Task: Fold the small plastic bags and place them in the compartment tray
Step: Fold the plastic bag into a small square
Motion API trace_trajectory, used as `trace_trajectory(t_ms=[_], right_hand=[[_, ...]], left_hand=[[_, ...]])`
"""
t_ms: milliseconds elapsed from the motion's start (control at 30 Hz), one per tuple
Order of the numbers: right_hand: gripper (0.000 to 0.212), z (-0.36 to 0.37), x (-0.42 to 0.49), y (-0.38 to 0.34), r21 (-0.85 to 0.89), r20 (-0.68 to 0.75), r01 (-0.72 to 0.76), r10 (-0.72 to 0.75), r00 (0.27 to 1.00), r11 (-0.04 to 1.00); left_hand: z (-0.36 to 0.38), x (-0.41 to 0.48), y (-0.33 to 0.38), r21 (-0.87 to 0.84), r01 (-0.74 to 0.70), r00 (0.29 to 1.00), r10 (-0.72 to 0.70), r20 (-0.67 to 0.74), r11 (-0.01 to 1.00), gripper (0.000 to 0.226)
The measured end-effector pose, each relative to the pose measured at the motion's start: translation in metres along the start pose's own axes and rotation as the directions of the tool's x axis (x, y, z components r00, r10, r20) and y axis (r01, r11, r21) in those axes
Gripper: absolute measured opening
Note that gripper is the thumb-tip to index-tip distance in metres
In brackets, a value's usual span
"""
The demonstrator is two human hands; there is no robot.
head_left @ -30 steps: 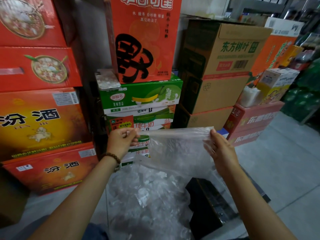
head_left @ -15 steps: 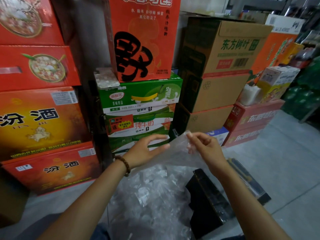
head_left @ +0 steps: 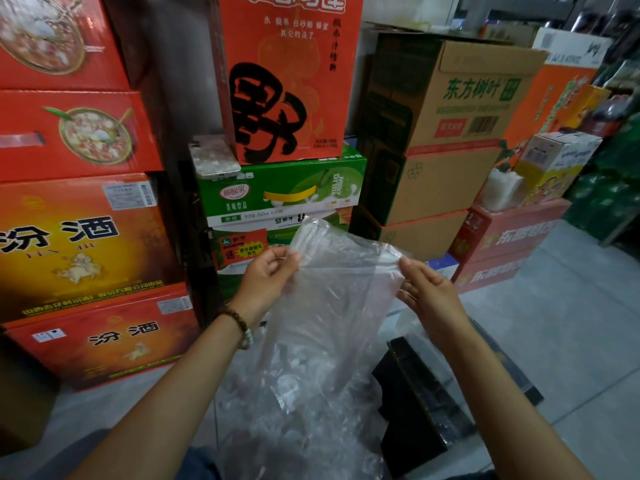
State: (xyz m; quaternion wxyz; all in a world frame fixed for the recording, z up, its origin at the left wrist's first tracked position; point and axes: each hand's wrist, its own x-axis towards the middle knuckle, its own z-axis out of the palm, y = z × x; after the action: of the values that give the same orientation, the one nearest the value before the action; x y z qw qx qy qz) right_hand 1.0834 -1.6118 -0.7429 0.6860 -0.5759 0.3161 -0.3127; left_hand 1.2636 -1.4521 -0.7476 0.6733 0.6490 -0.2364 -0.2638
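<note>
Two hands are working one clear plastic bag (head_left: pixel 339 289) in the air in front of the stacked drink cartons, and the shape of it is changing quickly. A second ago they were stretching it wide by its upper edge. Half a second ago they were coming together at the middle, doubling the film over, and now they are standing apart again, though closer than at the start. The left hand (head_left: pixel 268 271), the one wearing the bead bracelet (head_left: pixel 239 323), is pinching a bunched, layered corner between thumb and fingers. The right hand (head_left: pixel 429 292) is pinching the opposite upper corner, fingers curled onto the plastic. Between them the bag is hanging narrower and cloudier than it was, which I am reading as one fold already made and the next being set up. Its lower part is blending into the heap of loose bags (head_left: pixel 294 393) lying on the floor (head_left: pixel 571 323), so I cannot tell whether the two are touching. The black tray (head_left: pixel 426 403) is sitting just right of that heap, partly veiled by film, and its compartments are not showing from here. By my guess the folding is about halfway along and the placing is not yet begun. Film this limp may be sliding out of its layers if either pinch is slackening.
</note>
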Motion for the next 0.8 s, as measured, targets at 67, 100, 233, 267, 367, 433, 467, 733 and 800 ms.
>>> trace_trajectory(t_ms=[67, 100, 233, 267, 367, 433, 467, 733, 800], right_hand=[[0.024, 0.006, 0.0, 0.003, 0.061, -0.042, -0.046, 0.049, 0.998, 0.997], [0.027, 0.011, -0.002, 0.005, 0.082, -0.035, -0.078, 0.081, 0.996, 0.994], [0.033, 0.026, -0.008, 0.012, 0.01, -0.031, -0.036, 0.037, 0.999, 0.999], [0.029, 0.027, -0.008, 0.013, 0.004, -0.085, -0.021, 0.021, 0.996, 1.0], [0.049, 0.024, -0.001, 0.015, 0.037, -0.225, 0.028, -0.019, 0.974, 0.999], [0.071, 0.025, 0.0, 0.018, 0.009, -0.246, 0.086, -0.081, 0.966, 0.996], [0.074, 0.025, 0.001, 0.02, -0.028, -0.242, 0.115, -0.118, 0.963, 0.993], [0.048, 0.029, -0.008, 0.018, -0.031, 0.1, -0.182, 0.184, 0.978, 0.983], [0.022, 0.038, -0.017, 0.024, -0.096, 0.213, -0.213, 0.229, 0.95, 0.972]], left_hand=[[0.003, -0.002, -0.005, 0.04, 0.057, 0.997, -0.059, 0.057, 0.998, 0.025], [0.006, -0.003, -0.008, 0.065, 0.08, 0.994, -0.084, 0.069, 0.995, 0.03], [0.012, -0.004, -0.01, 0.004, 0.113, 0.993, -0.113, 0.021, 0.994, 0.036], [0.013, -0.004, -0.011, -0.017, 0.112, 0.994, -0.112, 0.008, 0.994, 0.032], [0.013, -0.003, -0.011, -0.053, 0.118, 0.993, -0.119, -0.008, 0.992, 0.023], [0.013, -0.004, -0.01, -0.062, 0.144, 0.989, -0.142, 0.029, 0.988, 0.026], [0.014, -0.005, -0.01, -0.043, 0.168, 0.984, -0.165, 0.071, 0.985, 0.028], [0.02, -0.008, -0.01, -0.121, 0.039, 0.994, -0.051, -0.101, 0.992, 0.009], [0.018, -0.005, -0.009, -0.164, -0.01, 0.978, -0.025, -0.208, 0.986, 0.008]])
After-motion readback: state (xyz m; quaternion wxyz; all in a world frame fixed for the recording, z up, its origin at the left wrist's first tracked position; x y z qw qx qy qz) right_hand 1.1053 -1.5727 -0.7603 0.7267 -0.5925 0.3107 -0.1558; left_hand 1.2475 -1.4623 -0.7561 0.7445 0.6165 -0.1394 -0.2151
